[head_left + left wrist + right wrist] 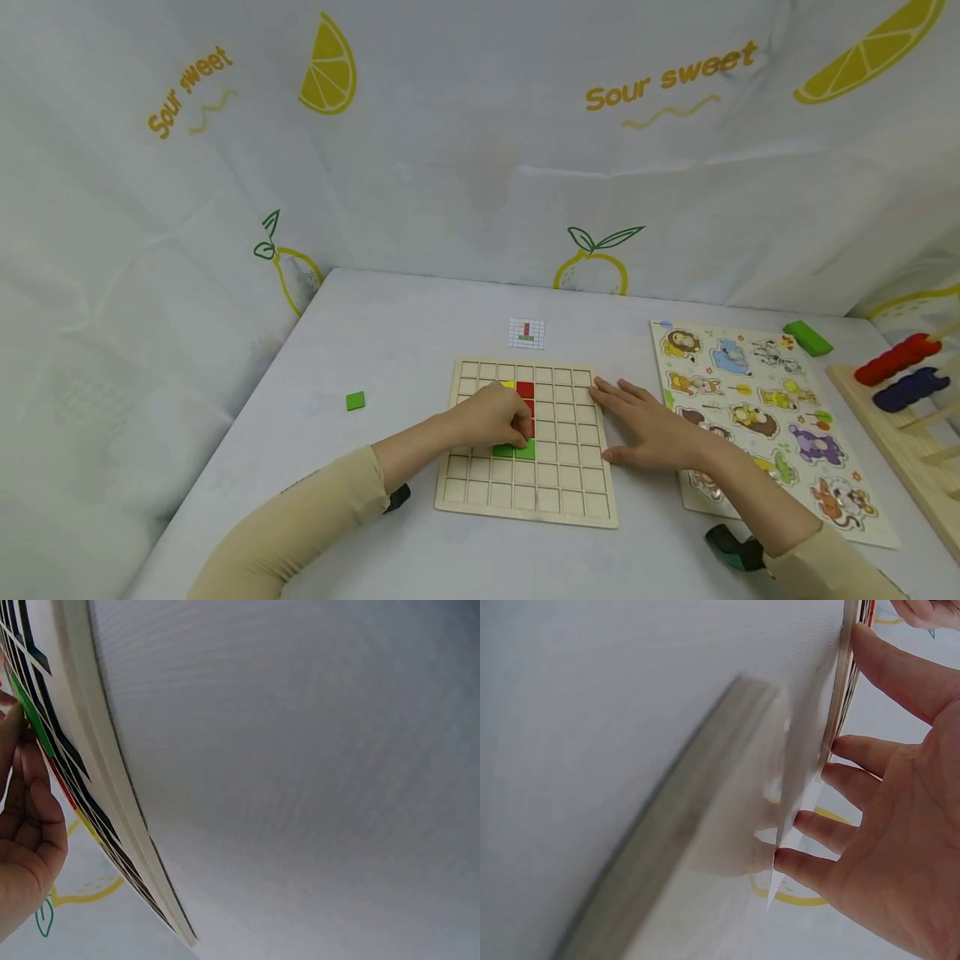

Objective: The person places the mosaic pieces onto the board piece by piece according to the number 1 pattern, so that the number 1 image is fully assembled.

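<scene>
A square wooden grid board (568,479) lies on the table, with red tiles (526,390), a yellow tile (509,385) and green tiles (504,451) in its cells. Over it is my left hand (491,414), fingers curled, with thumb and fingertips at a green tile (34,720) in the lower cells; they hide part of the red column. My right hand (651,427) spreads its fingers along the board's right edge, and its thumb (896,667) touches that edge. A small card (527,333) behind the board shows a coloured grid pattern.
One loose green tile (356,401) lies left of the board. To the right are an animal puzzle board (723,379), a green block (807,337) and a wooden frame with red beads (897,359) and dark blue beads (911,389). A printed white cloth (480,167) hangs behind.
</scene>
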Available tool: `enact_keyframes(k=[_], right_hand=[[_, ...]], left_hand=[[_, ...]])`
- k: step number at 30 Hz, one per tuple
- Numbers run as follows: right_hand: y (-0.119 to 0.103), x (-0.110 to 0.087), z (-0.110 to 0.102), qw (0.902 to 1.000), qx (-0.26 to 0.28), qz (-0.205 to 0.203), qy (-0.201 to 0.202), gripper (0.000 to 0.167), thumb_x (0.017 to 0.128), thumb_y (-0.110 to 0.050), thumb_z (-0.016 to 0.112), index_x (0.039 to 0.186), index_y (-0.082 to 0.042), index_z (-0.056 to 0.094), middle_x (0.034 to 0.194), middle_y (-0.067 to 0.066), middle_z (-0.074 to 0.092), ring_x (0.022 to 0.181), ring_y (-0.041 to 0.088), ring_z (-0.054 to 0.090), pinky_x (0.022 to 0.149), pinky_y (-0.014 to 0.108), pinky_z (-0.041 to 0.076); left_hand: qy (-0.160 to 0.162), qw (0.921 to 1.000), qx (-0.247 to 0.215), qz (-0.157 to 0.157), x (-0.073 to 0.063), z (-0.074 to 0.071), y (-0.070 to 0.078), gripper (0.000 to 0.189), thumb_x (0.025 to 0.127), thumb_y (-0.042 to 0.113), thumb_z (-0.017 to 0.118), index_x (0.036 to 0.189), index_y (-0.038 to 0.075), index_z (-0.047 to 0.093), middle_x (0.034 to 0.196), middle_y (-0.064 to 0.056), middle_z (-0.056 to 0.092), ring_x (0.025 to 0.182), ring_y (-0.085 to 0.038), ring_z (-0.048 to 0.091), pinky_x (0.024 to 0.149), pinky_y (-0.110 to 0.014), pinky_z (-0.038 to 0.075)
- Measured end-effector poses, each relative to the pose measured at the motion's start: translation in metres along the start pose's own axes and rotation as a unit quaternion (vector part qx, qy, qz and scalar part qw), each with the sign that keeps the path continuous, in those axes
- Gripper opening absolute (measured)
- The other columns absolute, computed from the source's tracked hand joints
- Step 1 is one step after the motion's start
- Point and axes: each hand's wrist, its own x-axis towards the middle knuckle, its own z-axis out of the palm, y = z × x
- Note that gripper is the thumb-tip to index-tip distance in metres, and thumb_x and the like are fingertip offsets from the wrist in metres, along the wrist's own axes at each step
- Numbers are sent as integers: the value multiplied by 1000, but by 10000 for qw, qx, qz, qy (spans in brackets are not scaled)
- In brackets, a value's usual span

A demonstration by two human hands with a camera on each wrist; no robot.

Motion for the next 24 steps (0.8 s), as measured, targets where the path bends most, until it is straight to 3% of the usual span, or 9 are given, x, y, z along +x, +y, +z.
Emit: enact_keyframes(k=[9, 14, 24], right_hand=[[-1, 0, -1, 10000, 44, -39, 66, 87, 85, -44, 73, 153, -8, 34, 162, 19, 27, 146, 55, 21, 107, 73, 29], [1, 0, 1, 10000, 55, 29, 9, 88, 85, -46, 72, 154, -9, 33, 163, 18, 26, 147, 54, 20, 108, 73, 28], [1, 0, 1, 10000, 38, 42, -2, 88, 84, -44, 73, 154, -9, 32, 163, 18, 26, 147, 54, 19, 108, 72, 29]], left_hand=[[-59, 10000, 10, 9, -1, -2, 1, 11, 80, 15, 81, 75, 18, 71, 67, 12, 65, 64, 2, 53, 63, -13, 44], [-102, 9997, -218, 109, -3, -7, -4, 13, 80, 18, 82, 79, 20, 70, 71, 12, 64, 66, 1, 54, 63, -14, 46], [160, 9960, -860, 170, -13, -43, -26, 13, 85, 14, 76, 98, 11, 73, 86, 5, 70, 79, -6, 61, 72, -19, 50]])
